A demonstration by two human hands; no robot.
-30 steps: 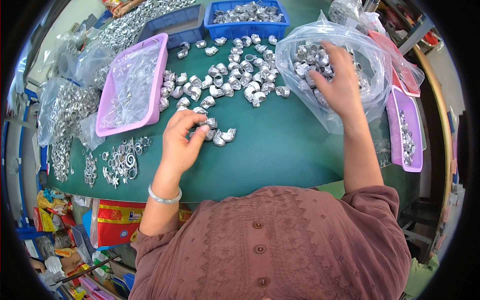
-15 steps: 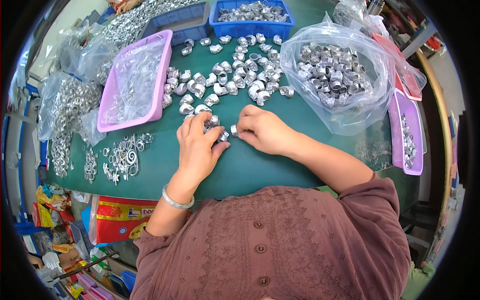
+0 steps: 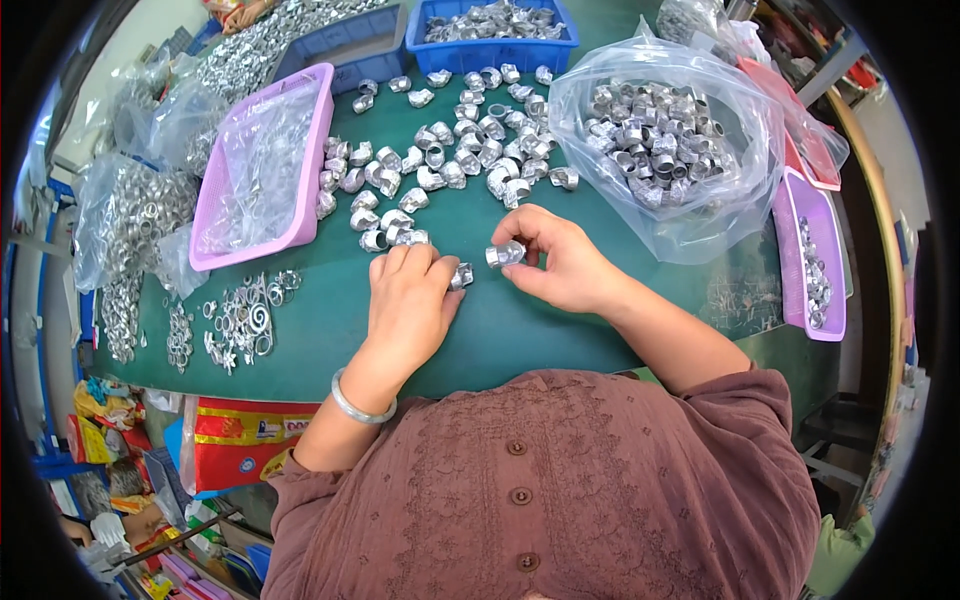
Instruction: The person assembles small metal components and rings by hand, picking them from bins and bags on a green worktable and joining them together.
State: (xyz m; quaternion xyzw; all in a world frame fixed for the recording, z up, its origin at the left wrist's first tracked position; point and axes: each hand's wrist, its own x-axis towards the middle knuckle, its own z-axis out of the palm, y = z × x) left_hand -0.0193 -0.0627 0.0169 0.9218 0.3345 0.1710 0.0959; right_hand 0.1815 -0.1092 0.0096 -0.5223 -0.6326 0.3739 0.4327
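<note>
My right hand (image 3: 568,265) pinches a wide silver metal ring (image 3: 504,254) between thumb and fingers, a little above the green table. To its left, my left hand (image 3: 410,305) is closed, with another silver ring (image 3: 461,276) between its thumb and forefinger. More rings (image 3: 408,236) lie just past the left fingertips, partly hidden by them. Beyond both hands spreads a loose heap of similar rings (image 3: 470,160) on the tabletop (image 3: 560,345).
A clear plastic bag (image 3: 650,225) full of rings lies right of the heap. Left stands a pink basket (image 3: 322,150) holding clear plastic; behind are a blue bin (image 3: 495,58) of metal pieces and a dark blue bin (image 3: 345,65). A purple basket (image 3: 825,326) sits far right, flat metal ornaments (image 3: 245,325) near left.
My right hand has moved right with its ring, which now shows more fully. The left fingers have drawn together and shifted slightly right. The view has shifted a little.
</note>
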